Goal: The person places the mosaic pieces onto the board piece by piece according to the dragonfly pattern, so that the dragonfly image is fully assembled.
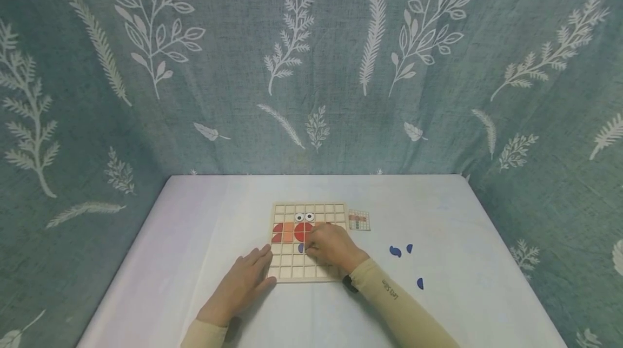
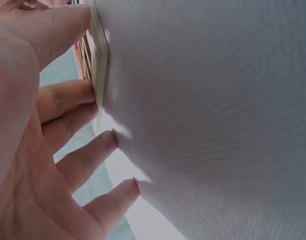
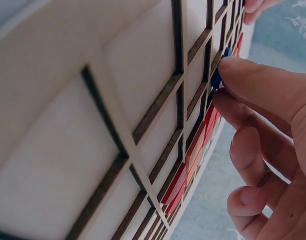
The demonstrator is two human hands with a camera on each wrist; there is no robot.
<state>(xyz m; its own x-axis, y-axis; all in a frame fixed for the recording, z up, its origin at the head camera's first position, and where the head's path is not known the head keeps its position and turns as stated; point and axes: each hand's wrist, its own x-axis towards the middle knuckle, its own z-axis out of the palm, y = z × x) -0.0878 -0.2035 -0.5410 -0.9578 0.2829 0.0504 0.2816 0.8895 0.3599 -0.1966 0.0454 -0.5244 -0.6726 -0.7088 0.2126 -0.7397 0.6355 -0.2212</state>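
Observation:
A wooden grid board (image 1: 286, 272) lies flat on the table, with red and orange pieces and two eye pieces (image 1: 304, 217) set in its squares. My right hand (image 1: 333, 245) is over the board's right half. In the right wrist view its thumb and forefinger pinch a small blue piece (image 3: 216, 80) at a square; how far it sits in the square is hidden. One blue piece (image 1: 300, 248) shows beside the fingertips, below the red circle (image 1: 299, 232). With fingers extended, my left hand (image 1: 245, 280) touches the board's left edge.
A small pattern card (image 1: 359, 220) lies against the board's right side. Farther right on the white table (image 1: 219, 218) are loose blue pieces: a curved one (image 1: 395, 251), a half-round one (image 1: 409, 249) and another half-round one (image 1: 420, 283). Leaf-printed green curtains (image 1: 331, 120) surround the table's back and sides.

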